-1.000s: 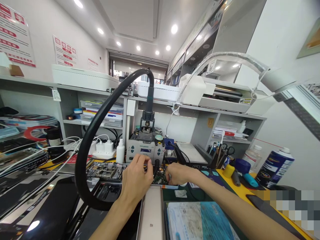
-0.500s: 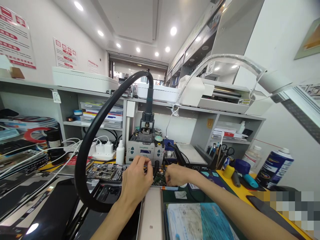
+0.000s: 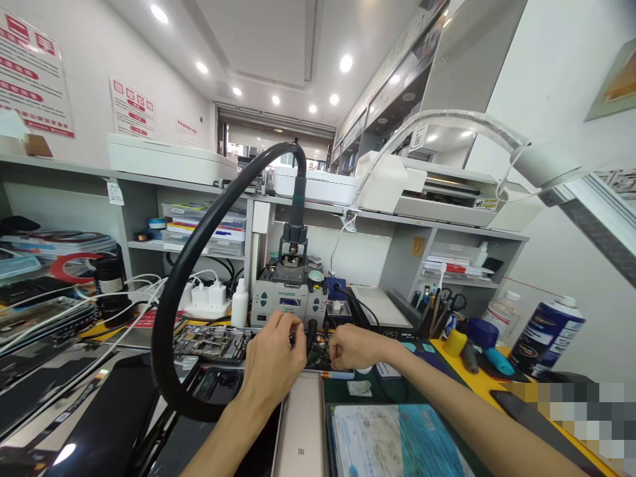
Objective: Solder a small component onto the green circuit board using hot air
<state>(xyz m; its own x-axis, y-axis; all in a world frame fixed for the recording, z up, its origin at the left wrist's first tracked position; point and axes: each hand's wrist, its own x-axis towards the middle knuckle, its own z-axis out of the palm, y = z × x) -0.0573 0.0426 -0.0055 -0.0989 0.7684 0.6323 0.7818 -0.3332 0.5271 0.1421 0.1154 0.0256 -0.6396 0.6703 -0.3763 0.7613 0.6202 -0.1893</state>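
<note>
My left hand (image 3: 278, 354) is closed in front of the grey soldering station (image 3: 274, 311), thumb and fingers curled towards each other. A dark bit shows by its fingertips, too small to name. Facing it from the right, my right hand (image 3: 355, 347) is bent into a fist, and whatever its fingers grip is hidden. Between the two lie green circuit boards (image 3: 317, 360), partly covered by the hands. Just below them, a gold phone back (image 3: 301, 424) lies face down. A bare phone mainboard (image 3: 211, 341) is left of my left hand.
A thick black hose (image 3: 166, 318) loops up on the left. Dark phone screens (image 3: 109, 411) cover the left side. A blue-and-white booklet (image 3: 397, 437) lies on the green mat at front. To the right stand a spray can (image 3: 546, 336) and a tool holder (image 3: 437, 315).
Both hands keep nearly the same place and pose. The whole view has shifted very slightly; nothing is seen taken up or let go.
</note>
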